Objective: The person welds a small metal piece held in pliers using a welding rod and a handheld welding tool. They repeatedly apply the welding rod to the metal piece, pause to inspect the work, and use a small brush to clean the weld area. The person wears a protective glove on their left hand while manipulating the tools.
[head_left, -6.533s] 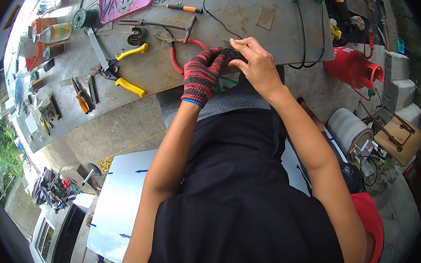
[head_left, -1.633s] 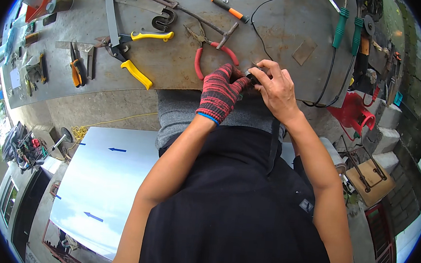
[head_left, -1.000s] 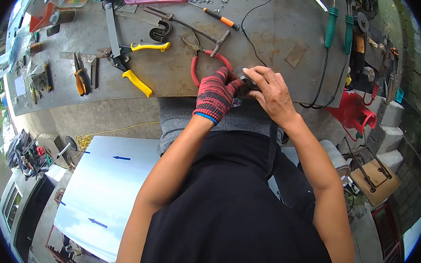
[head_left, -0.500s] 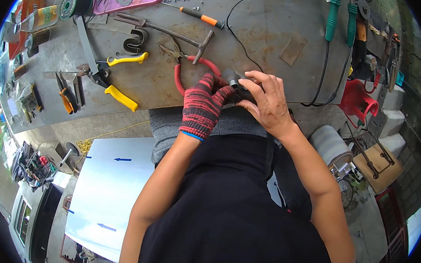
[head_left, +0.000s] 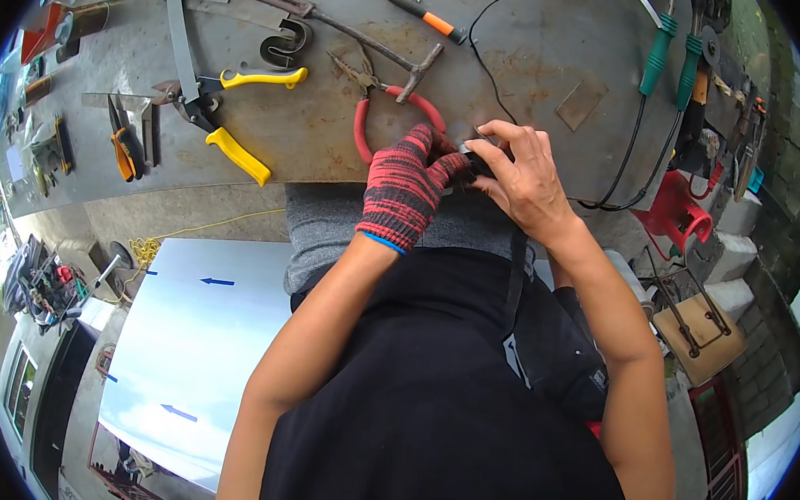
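At the bench's front edge, both my hands meet around a small dark cylindrical part (head_left: pixel 478 162) with a grey metallic collar; its exact kind cannot be made out. My left hand (head_left: pixel 405 180), in a red and black knit glove, is closed on one side of it. The bare fingers of my right hand (head_left: pixel 529 185) pinch it from the other side. Fingers hide much of the part. Just beyond the gloved hand lie red-handled pliers (head_left: pixel 361 127), jaws apart. A thin black cord (head_left: pixel 474 41) runs down the bench toward my right fingertips; where it ends is hidden.
On the metal bench (head_left: pixel 527 63) lie yellow-handled snips (head_left: pixel 238 155), orange-handled pliers (head_left: pixel 127 155), a T-shaped metal bar (head_left: pixel 360 38), a screwdriver (head_left: pixel 425 17) and a flat metal plate (head_left: pixel 582 102). Green-handled cabled tools (head_left: pixel 657 59) lie at right. A white panel (head_left: pixel 206 329) stands below left.
The view has shifted, so the bench and its tools appear higher. Both hands stay together on the dark part, with the right fingers slightly repositioned around it.
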`<action>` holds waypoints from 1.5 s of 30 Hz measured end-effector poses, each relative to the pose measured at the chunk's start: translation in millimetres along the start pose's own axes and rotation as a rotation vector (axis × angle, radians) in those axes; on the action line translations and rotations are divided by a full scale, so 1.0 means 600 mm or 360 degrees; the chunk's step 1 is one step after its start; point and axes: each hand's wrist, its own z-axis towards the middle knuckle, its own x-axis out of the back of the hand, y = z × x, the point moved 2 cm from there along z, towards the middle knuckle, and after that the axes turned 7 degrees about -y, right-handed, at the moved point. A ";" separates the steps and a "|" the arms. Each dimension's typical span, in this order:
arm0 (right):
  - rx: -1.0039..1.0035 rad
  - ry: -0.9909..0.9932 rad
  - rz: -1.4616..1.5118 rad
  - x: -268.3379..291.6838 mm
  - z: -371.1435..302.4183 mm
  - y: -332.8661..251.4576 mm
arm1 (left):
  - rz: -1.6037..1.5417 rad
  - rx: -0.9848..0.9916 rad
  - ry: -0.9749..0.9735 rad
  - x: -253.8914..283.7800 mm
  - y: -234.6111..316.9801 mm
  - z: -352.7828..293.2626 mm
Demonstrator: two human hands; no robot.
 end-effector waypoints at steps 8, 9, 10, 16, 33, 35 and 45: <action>0.0045 0.0053 0.0019 -0.008 -0.002 0.002 | 0.0023 -0.0010 -0.0041 0.003 -0.004 0.000; 0.0048 0.0048 0.0021 -0.009 -0.002 0.003 | 0.0053 0.0003 -0.0039 0.005 0.001 -0.002; 0.0052 0.0043 0.0023 -0.010 -0.003 0.004 | 0.0082 0.0015 -0.0036 0.005 0.006 -0.004; 0.0045 0.0037 0.0020 -0.009 -0.002 0.000 | 0.0204 0.0027 -0.0013 0.007 0.012 -0.006; 0.0013 0.0145 0.0019 -0.009 -0.015 -0.004 | 0.0303 -0.0070 0.0030 0.006 0.010 -0.004; 0.0018 0.0161 0.0008 -0.010 -0.015 -0.003 | 0.0269 -0.0049 0.0050 0.006 0.006 -0.002; -0.0015 0.0153 0.0091 -0.005 -0.019 -0.006 | 0.0347 -0.0013 0.0035 0.005 0.006 0.000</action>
